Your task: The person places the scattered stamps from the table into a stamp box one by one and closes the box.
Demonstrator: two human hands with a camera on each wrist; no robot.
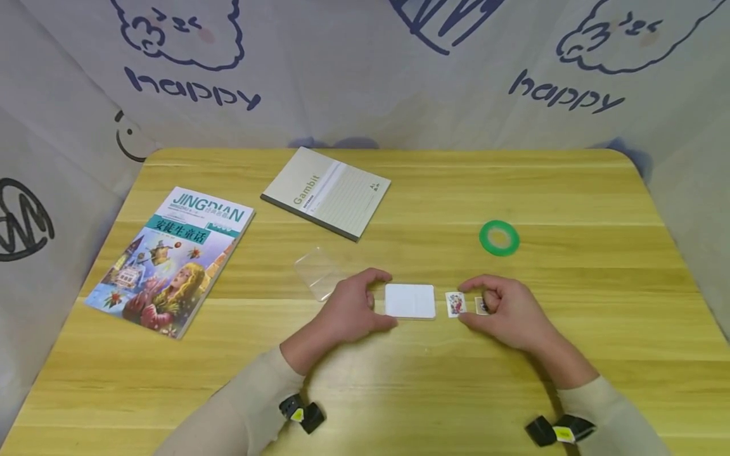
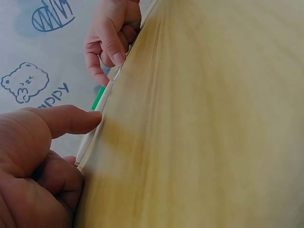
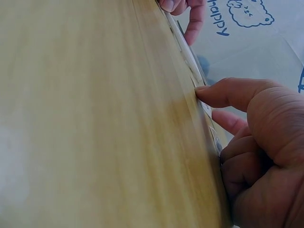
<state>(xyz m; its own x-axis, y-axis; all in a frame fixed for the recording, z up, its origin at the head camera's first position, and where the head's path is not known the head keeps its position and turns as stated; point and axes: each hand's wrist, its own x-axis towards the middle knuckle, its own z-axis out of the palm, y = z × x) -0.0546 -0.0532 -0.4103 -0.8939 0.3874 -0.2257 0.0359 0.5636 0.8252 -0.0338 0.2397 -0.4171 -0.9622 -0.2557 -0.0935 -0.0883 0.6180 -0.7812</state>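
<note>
My left hand point(image 1: 352, 307) holds the left end of a white rectangular block with rounded corners point(image 1: 410, 301), its thumb at the near edge and index finger at the far edge. Just right of the block lies a small picture card point(image 1: 454, 304) with a colourful figure on a white ground. My right hand point(image 1: 510, 310) pinches that card by its near and far edges between thumb and index finger, the other fingers curled in. A second small card point(image 1: 480, 306) shows beneath the right hand, partly hidden by its fingers.
A clear plastic cover point(image 1: 315, 272) lies behind the left hand. Farther back are a grey notebook point(image 1: 348, 202) and a green tape roll point(image 1: 486, 238). An illustrated book point(image 1: 171, 266) lies at the left of the wooden table point(image 1: 433, 392). Printed cloth point(image 1: 365, 76) hangs behind.
</note>
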